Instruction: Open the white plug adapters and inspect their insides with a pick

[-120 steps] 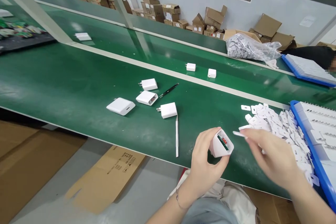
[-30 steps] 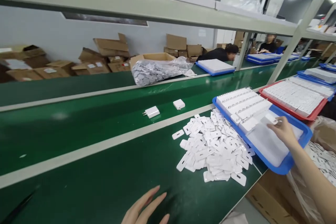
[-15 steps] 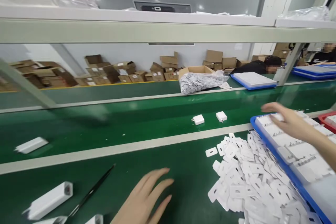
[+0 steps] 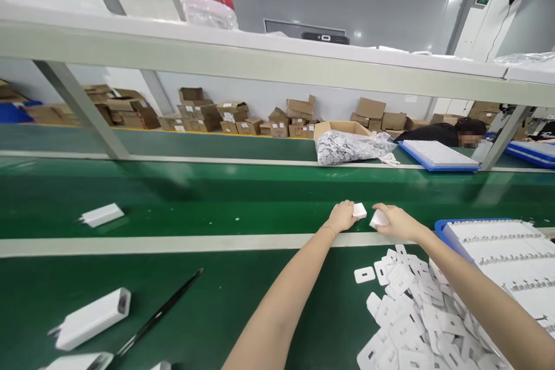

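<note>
Both my arms stretch out over the green conveyor belt (image 4: 217, 202). My left hand (image 4: 341, 217) is closed on a small white charger (image 4: 359, 210) that lies on the belt. My right hand (image 4: 395, 221) is closed on a second white charger (image 4: 378, 219) just to the right of the first. A heap of several flat white plastic plates (image 4: 411, 312) lies on the near bench under my right forearm.
More white chargers (image 4: 93, 318) and a black tool (image 4: 158, 315) lie at the near left; another charger (image 4: 102, 215) sits further left on the belt. A blue tray (image 4: 503, 254) of white parts is at right. A bag of parts (image 4: 353, 147), another blue tray (image 4: 437, 156) and a seated person are behind.
Both hands have reached forward onto the belt and closed on the two white chargers. Earlier the left hand hovered open near me and the right was over the blue tray.
</note>
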`<state>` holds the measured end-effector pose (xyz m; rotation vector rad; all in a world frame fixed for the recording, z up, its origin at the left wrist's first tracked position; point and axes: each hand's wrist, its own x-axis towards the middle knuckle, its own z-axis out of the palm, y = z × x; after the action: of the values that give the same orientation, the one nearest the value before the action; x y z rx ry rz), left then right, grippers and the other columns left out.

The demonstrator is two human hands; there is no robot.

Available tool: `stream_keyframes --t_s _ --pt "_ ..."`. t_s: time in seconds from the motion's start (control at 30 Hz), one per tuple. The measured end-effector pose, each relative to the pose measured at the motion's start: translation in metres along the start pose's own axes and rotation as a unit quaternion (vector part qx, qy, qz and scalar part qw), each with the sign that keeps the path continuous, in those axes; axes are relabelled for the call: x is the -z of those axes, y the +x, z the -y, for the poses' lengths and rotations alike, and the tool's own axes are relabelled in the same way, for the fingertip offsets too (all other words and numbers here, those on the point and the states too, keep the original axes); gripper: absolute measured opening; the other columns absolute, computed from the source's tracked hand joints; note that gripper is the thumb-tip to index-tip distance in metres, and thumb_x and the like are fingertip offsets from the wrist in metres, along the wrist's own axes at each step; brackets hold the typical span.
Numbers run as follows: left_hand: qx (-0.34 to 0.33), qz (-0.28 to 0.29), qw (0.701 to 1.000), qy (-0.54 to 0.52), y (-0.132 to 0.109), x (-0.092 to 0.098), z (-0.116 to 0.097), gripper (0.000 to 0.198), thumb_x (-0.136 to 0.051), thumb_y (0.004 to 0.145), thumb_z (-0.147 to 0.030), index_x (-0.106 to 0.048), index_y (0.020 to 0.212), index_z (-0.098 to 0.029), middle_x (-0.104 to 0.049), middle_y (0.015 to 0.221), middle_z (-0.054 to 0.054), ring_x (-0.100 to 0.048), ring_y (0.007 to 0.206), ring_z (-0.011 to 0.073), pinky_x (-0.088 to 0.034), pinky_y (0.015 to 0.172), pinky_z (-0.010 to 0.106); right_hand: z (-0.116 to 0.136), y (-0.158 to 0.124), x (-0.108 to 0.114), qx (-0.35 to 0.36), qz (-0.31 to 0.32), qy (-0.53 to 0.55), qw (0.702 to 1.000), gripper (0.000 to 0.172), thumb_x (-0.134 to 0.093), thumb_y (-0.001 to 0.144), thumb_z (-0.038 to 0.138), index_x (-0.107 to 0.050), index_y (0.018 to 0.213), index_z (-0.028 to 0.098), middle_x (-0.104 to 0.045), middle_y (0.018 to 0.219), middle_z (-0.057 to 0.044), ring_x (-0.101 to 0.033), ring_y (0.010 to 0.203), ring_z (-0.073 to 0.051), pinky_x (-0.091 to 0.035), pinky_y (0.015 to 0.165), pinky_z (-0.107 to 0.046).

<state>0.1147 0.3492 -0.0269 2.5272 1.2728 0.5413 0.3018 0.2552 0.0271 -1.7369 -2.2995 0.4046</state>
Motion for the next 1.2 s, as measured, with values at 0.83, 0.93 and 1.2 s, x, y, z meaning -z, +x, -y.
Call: stream_keyframes --t_s 0.83,0.93,1.2 --pt "-0.16 -0.271 0.908 -0.278 -0.352 0.112 -0.075 0.058 -0.075 0.087 -0.017 -0.052 0.14 -0.028 -0.065 0.139 0.013 -0.063 0.132 0.027 -0.053 0.111 0.044 0.019 -0.047 -0.082 0.117 0.067 -0.131 0.982 0.027 -0.063 0.099 0.036 -0.071 0.115 0.016 -0.073 0.117 -0.011 -0.07 0.104 -0.022 -0.056 0.096 -0.044" --pt "-0.137 -0.275 0.901 -0.307 -0.362 0.111 -0.086 0.058 -0.076 0.087 -0.016 -0.052 0.138 -0.028 -0.067 0.137 0.012 -0.064 0.129 0.0261 -0.054 0.11 0.042 0.027 -0.051 -0.078 0.116 0.033 -0.118 0.986 0.025 -0.061 0.096 0.029 -0.075 0.111 0.015 -0.074 0.114 -0.017 -0.072 0.099 -0.026 -0.058 0.091 -0.043" --pt "-0.033 -0.335 0.888 -0.314 -0.383 0.08 -0.114 0.055 -0.075 0.083 -0.012 -0.055 0.132 -0.027 -0.07 0.124 0.008 -0.07 0.111 0.0201 -0.06 0.096 0.031 0.108 -0.126 -0.053 0.18 -0.102 0.037 0.978 0.033 -0.055 0.098 0.039 -0.068 0.126 0.025 -0.068 0.12 -0.01 -0.07 0.092 -0.022 -0.061 0.075 -0.035"
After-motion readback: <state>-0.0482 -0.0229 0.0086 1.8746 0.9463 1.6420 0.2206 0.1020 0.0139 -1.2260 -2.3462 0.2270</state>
